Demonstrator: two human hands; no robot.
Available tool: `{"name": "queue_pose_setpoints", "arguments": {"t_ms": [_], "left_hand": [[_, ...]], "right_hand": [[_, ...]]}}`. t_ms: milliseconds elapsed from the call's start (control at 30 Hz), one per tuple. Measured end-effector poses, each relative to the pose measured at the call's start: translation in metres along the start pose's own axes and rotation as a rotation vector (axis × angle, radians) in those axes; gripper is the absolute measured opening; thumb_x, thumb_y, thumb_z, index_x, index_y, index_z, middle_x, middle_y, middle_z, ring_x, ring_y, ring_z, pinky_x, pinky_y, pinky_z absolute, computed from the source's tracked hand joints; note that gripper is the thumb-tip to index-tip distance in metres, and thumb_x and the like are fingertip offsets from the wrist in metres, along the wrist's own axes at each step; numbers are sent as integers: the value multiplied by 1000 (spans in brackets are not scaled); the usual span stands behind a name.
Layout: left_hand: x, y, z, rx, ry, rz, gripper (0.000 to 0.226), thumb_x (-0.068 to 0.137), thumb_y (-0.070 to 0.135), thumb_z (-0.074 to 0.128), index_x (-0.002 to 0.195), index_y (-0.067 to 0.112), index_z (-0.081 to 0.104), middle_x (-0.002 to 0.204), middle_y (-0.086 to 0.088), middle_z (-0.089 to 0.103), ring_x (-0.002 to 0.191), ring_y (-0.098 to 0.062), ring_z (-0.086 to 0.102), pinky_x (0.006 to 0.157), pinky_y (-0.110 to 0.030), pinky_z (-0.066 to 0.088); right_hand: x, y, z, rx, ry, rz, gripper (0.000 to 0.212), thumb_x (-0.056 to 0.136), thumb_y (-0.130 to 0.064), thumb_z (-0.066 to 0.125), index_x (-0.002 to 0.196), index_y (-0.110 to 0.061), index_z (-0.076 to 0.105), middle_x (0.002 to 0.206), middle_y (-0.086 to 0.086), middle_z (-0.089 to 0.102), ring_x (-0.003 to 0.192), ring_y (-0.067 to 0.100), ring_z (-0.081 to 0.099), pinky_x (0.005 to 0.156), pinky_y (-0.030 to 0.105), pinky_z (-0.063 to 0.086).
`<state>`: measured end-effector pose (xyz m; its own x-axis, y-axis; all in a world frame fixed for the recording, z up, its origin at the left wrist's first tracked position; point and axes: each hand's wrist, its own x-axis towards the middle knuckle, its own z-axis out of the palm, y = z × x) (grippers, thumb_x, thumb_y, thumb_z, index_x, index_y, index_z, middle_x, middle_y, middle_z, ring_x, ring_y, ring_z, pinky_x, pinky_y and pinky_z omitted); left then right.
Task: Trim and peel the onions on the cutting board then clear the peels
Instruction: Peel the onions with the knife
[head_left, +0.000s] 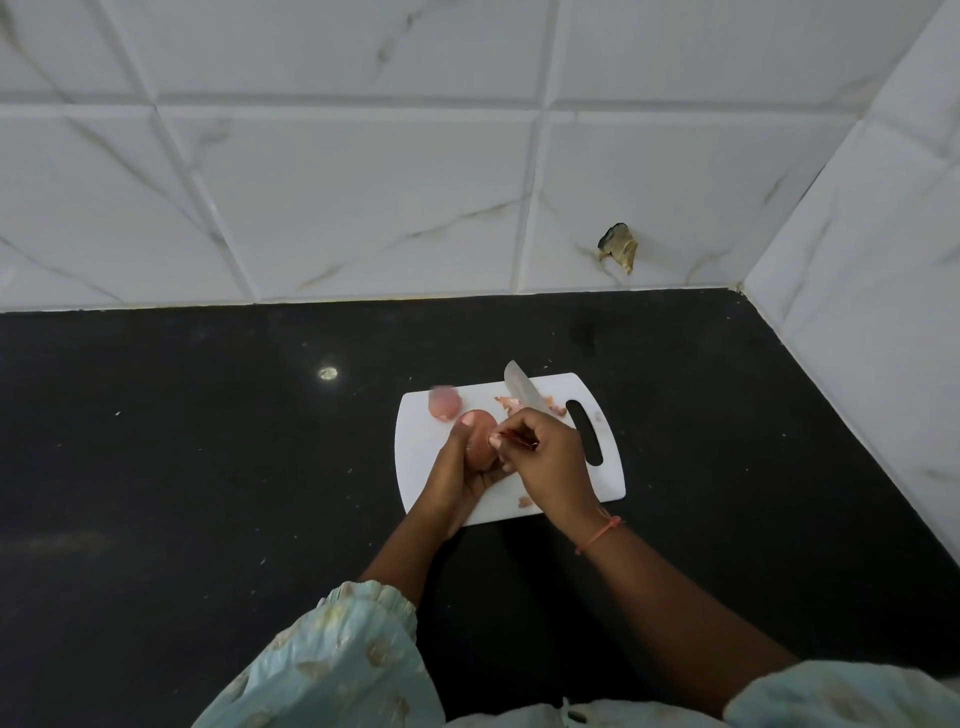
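Peeling round pink-skinned onion (479, 439), cupped in left hand (457, 475); right hand (551, 460) gripping steel knife (524, 396), fingertips pinching papery skin. Likely brittle, slippery beneath; pinching loose edge.

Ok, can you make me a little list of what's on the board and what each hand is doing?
board: white cutting board on black counter
left hand: holds an onion above the board
right hand: holds the knife, blade pointing away, thumb and finger pinching skin at the onion
second onion: lies on the board, far left
peels: scattered near the blade
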<state>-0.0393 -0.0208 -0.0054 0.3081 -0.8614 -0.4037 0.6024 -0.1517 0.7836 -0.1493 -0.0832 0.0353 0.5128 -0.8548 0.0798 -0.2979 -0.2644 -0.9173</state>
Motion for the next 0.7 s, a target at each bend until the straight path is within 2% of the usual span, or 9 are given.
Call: {"name": "queue_pose_setpoints", "arguments": {"t_ms": [100, 200, 267, 333, 433, 500, 567, 633, 700], "left_hand": [[4, 0, -3, -136, 58, -32, 69, 102, 53, 32, 98, 1, 77, 98, -22, 72, 82, -23, 72, 81, -35, 54], [7, 0, -6, -219, 84, -40, 79, 100, 60, 30, 107, -9, 67, 100, -30, 71, 87, -33, 73, 90, -41, 54], [9, -2, -7, -231, 103, -55, 83, 98, 64, 31, 115, -11, 62, 110, -34, 69, 99, -38, 71, 97, -44, 53], [10, -2, -7, -238, 126, -49, 80, 97, 63, 36, 121, -10, 60, 110, -31, 70, 101, -36, 71, 91, -44, 56], [10, -2, -6, -246, 160, -42, 68, 98, 57, 41, 120, -4, 60, 95, -20, 73, 84, -27, 73, 75, -38, 61], [10, -3, -6, -251, 162, -47, 69, 94, 59, 45, 121, -3, 60, 92, -17, 72, 78, -23, 71, 69, -35, 61], [9, -3, -6, -261, 161, -39, 73, 86, 62, 50, 120, -2, 59, 92, -16, 71, 76, -22, 69, 65, -33, 59], [9, -3, -7, -251, 129, -10, 68, 89, 61, 47, 118, 1, 61, 95, -16, 73, 79, -23, 71, 66, -32, 58], [8, -4, -8, -242, 116, -7, 60, 100, 55, 35, 116, 4, 62, 97, -16, 75, 85, -23, 74, 71, -33, 60]], "right_hand": [[0, -2, 2, 227, 23, 154, 7, 85, -5, 72, 87, -11, 70, 84, 4, 73, 67, 16, 69, 68, 35, 61], [6, 3, -4, 452, 105, 329, 10, 86, 0, 70, 94, -6, 69, 84, 14, 70, 62, 18, 64, 65, 38, 61], [10, 10, -13, 392, 121, 353, 11, 85, -4, 72, 96, -6, 69, 89, 16, 69, 63, 17, 66, 65, 36, 61], [11, 13, -19, 255, 85, 348, 13, 85, -12, 74, 98, -12, 70, 96, 5, 68, 72, 16, 69, 71, 36, 61], [12, 10, -21, 131, 23, 286, 21, 88, -18, 71, 109, -20, 70, 105, -8, 65, 86, 11, 67, 75, 27, 59], [11, 7, -19, 115, -10, 228, 27, 92, -22, 66, 119, -25, 65, 113, -11, 62, 94, 5, 64, 69, 13, 52], [6, 3, -16, 81, -34, 133, 30, 94, -22, 64, 123, -26, 63, 120, -15, 57, 103, -3, 58, 73, 2, 44], [2, 5, -11, 7, -41, -28, 32, 92, -21, 66, 124, -24, 64, 129, -14, 56, 117, -8, 50, 87, 1, 38], [-1, 8, -6, -107, -85, -154, 37, 89, -26, 70, 126, -27, 64, 136, -12, 54, 128, -7, 41, 96, 5, 35]]}}
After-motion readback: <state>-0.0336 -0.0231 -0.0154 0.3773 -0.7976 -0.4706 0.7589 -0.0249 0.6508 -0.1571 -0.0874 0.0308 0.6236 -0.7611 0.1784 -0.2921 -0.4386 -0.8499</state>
